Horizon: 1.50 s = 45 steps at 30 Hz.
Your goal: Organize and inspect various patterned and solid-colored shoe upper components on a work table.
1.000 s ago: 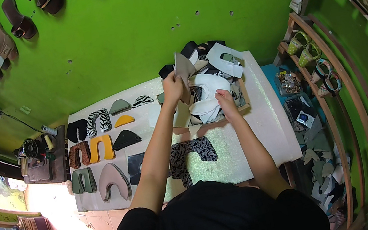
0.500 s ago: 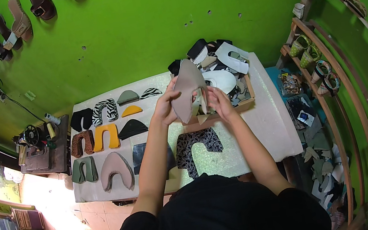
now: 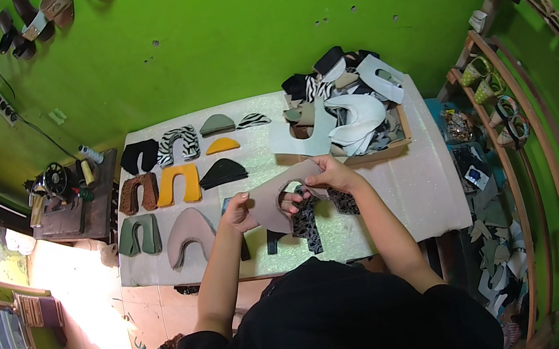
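Between my two hands, a taupe U-shaped cut piece, like a shoe upper, (image 3: 267, 197) is held up over the front of the table. My left hand (image 3: 234, 216) pinches its left end. My right hand (image 3: 336, 175) grips the other side, thumb on top, and some fingers show through the curved cut-out. Below it lies a black-and-grey patterned piece (image 3: 306, 228), partly covered by the held one. To the left of my left hand rests a stack of matching taupe U-shaped pieces (image 3: 186, 225).
A cardboard box (image 3: 387, 149) heaped with offcuts sits at the table's back right, a pale U-shaped piece (image 3: 303, 139) over its left side. Sorted stacks, including yellow (image 3: 176, 181) and green (image 3: 132, 238) ones, fill the table's left. A wooden rack (image 3: 522, 131) with sandals stands right.
Both hands have come down and nearer from beside the box, bringing the taupe piece over the patterned one. It is now spread out between the hands. The view has shifted slightly.
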Available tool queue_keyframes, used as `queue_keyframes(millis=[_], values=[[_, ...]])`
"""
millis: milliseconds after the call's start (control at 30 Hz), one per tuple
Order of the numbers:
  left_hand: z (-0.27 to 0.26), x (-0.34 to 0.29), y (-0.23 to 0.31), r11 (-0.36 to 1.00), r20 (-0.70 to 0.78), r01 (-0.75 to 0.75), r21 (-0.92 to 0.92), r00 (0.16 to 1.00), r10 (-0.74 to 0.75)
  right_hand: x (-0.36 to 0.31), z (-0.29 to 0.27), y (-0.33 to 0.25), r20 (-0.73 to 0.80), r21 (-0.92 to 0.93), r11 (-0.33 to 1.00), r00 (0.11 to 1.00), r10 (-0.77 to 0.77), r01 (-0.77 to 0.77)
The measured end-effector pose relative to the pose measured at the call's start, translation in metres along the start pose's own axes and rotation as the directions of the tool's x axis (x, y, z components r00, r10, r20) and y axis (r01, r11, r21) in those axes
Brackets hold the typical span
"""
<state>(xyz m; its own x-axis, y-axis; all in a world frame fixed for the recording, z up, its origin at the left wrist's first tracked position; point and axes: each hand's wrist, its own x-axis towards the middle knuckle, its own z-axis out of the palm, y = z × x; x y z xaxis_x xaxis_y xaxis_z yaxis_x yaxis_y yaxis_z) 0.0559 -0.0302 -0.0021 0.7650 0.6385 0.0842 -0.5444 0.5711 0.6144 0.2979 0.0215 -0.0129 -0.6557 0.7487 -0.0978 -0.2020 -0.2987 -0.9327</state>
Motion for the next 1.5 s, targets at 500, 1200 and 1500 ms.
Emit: queue_keyframes(millis=[500, 1200, 1500], values=[[-0.014, -0.055, 0.029, 0.987, -0.198, 0.047, 0.152, 0.98, -0.016, 0.042, 0.047, -0.001, 0.205, 0.037, 0.983, 0.964, 0.169, -0.18], [-0.002, -0.139, 0.058, 0.98, -0.268, 0.03, 0.196, 0.963, 0.024, 0.086, 0.162, 0.038, -0.129, -0.502, 0.822, 0.917, -0.377, 0.268], [-0.009, -0.159, 0.056, 0.968, -0.198, 0.058, 0.246, 0.98, -0.008, 0.097, 0.186, 0.047, -0.104, -0.655, 0.664, 0.827, -0.553, 0.361]])
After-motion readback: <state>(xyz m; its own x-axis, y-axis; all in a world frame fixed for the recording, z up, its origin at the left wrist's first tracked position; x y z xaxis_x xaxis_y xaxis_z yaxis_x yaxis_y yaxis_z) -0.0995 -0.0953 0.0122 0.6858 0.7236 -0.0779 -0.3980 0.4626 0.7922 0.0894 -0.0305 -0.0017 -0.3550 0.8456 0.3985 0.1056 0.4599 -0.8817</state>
